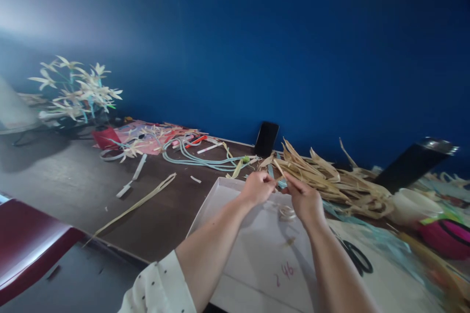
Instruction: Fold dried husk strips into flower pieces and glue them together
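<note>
My left hand (259,188) and my right hand (303,199) are close together above the far end of a shallow white box (242,264). Between them is a narrow tan strip of dried husk (278,168); its upper end sticks up past my right fingers. Both hands are closed in a pinch on it, the fingertips partly hidden. Inside the box, just below the hands, sits a small pale coil (286,213). Red handwritten marks (285,273) show on the box's bottom.
Dried corn husks (326,176) lie behind my right hand, near a black phone (266,139) and a dark bottle (411,164). Black scissors (355,257) rest at right. Pale blue cords (198,159) and a bunch of husk flowers (82,88) are on the left.
</note>
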`<state>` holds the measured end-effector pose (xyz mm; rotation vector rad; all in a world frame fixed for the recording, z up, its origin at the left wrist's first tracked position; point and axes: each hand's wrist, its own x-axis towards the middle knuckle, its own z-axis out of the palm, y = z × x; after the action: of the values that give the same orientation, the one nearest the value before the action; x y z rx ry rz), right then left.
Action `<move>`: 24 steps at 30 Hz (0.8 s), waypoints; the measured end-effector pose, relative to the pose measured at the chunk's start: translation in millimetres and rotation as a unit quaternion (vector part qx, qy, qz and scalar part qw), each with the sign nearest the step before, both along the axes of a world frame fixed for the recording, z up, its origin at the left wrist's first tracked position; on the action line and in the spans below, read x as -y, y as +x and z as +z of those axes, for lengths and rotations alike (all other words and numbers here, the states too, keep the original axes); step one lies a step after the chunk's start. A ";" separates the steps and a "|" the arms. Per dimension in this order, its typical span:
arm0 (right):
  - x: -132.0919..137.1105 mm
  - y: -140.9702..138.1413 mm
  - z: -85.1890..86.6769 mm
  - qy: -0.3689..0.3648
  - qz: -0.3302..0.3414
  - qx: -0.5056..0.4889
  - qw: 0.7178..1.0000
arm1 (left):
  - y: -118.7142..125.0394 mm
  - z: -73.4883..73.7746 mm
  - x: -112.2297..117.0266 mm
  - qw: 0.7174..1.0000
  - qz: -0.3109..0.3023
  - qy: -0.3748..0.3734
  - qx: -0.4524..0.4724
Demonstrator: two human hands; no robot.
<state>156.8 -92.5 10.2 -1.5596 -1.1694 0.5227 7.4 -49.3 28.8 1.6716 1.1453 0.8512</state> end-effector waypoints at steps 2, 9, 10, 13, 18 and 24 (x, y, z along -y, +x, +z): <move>0.7 6.0 0.8 0.001 -0.034 -0.068 0.997 | -0.9 -0.1 -1.4 1.000 0.002 -0.013 0.010; 6.9 -5.3 10.5 -0.023 0.150 -0.300 0.942 | -4.2 -3.3 -9.1 0.999 0.009 -0.036 0.023; 7.3 -9.0 10.4 -0.051 0.185 -0.290 0.938 | -4.0 -3.4 -9.1 0.999 0.003 -0.032 0.026; 5.9 -15.8 5.6 -0.095 0.215 -0.238 0.943 | -2.7 -4.2 -7.9 1.000 -0.004 0.007 0.018; -0.6 -13.5 -5.5 -0.059 0.151 -0.106 0.981 | -2.2 -4.8 -5.9 0.998 0.015 0.054 -0.026; -3.6 -9.3 -5.9 -0.004 0.049 0.039 0.998 | -1.9 0.1 -1.9 0.998 0.014 0.042 -0.035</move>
<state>147.4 -88.9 4.3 -1.5456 -1.3105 0.5353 5.5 -47.4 28.9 1.7698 1.1980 0.8758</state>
